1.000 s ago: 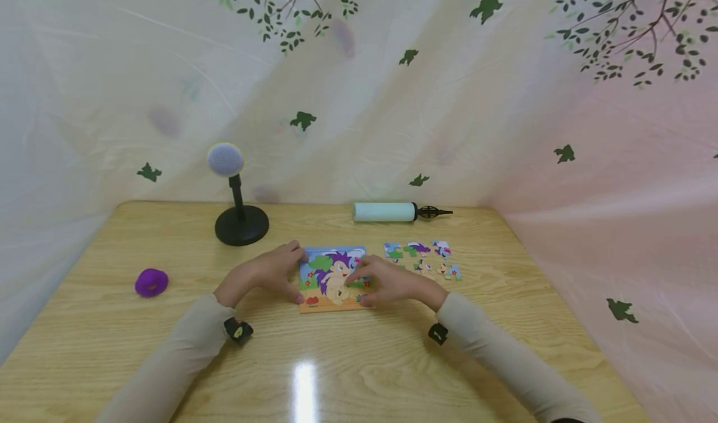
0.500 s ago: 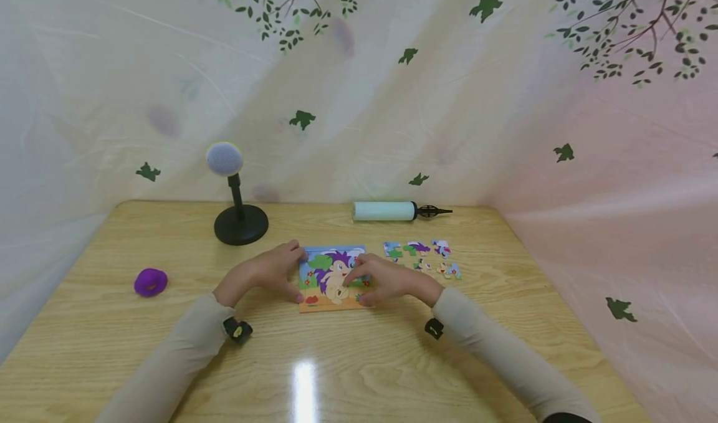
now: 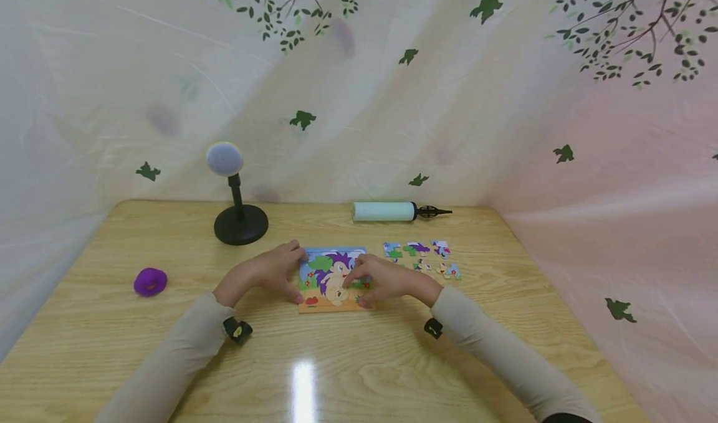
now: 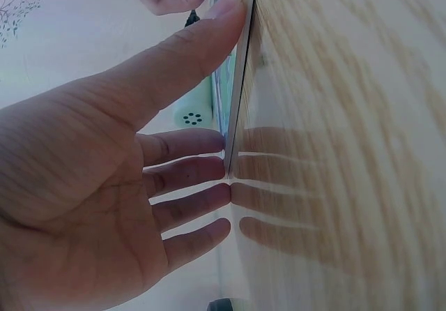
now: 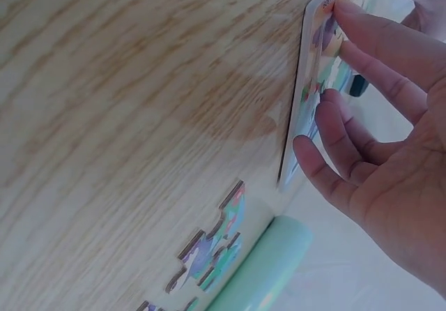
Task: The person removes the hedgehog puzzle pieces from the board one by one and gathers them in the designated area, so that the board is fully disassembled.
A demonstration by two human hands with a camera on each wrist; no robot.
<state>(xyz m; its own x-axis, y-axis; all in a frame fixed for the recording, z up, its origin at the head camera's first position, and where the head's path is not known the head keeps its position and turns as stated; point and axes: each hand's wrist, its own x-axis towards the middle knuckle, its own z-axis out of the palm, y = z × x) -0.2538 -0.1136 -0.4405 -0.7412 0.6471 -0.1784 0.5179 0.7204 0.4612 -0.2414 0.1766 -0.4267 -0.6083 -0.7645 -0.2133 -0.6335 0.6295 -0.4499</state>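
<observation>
In the head view, a jigsaw puzzle board (image 3: 328, 280) with a purple-haired cartoon hedgehog lies flat on the table. My left hand (image 3: 269, 270) is at the board's left side, thumb at the near corner and fingers toward the far one. The left wrist view shows the fingers of that hand (image 4: 90, 164) nearly straight, their tips along the board's edge. My right hand (image 3: 387, 280) reaches over the right part of the board, index fingertip on the picture and thumb near the lower edge. The right wrist view shows its fingers (image 5: 401, 109) spread and slightly bent, pinching nothing visible.
Several loose puzzle pieces (image 3: 417, 248) lie right of the board, partly behind the right hand. A pale green hand pump (image 3: 384, 211) lies at the back. A round-headed object on a black stand (image 3: 240, 225) stands back left. A purple ring (image 3: 150, 273) lies left.
Almost nothing has moved. My right hand and wrist have shifted very slightly left over the past second, while the left hand and board stay in place.
</observation>
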